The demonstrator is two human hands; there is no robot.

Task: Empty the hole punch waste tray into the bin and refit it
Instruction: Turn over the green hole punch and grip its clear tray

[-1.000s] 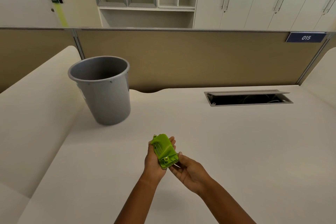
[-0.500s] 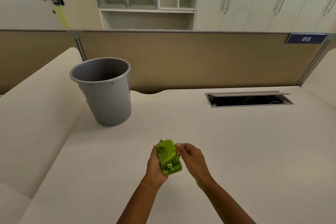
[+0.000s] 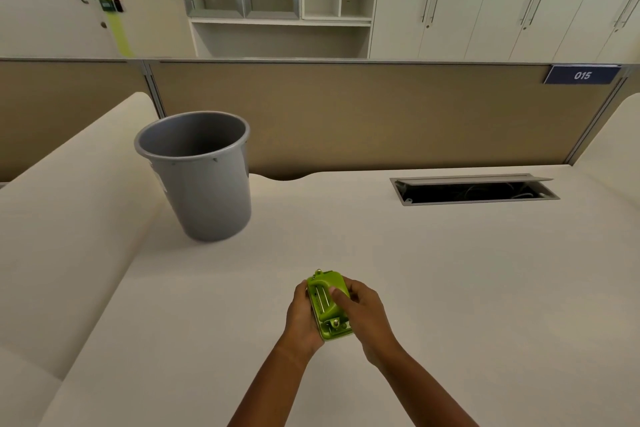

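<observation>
1. While both hands close around it, the hole punch (image 3: 328, 305) is held above the near middle of the desk (image 3: 450, 288), its long axis running away from the person and slightly left.
2. It is bright lime green with a smooth, glossy plastic look, a rounded far end and a flatter, stepped near end.
3. Pale metal strips run lengthwise along its upturned face, and a small metal stud sits near the lower end.
4. Whether the waste tray is fitted or loose cannot be told from this angle.
5. The left hand (image 3: 300, 314) cups the punch from the left and beneath, fingers curled around its far side.
6. The right hand (image 3: 363, 310) grips the right edge, with the thumb pressed on the upper face and the fingers wrapped behind.
7. The bin (image 3: 197, 177) is a grey, matte, tapered round bucket with a rolled rim; it stands on the desk well apart from the hands, toward the far left.
8. The desk surface is cream, smooth and even, with a metal-framed rectangular cable hatch (image 3: 474, 189) at the far right, its lid raised.
</observation>
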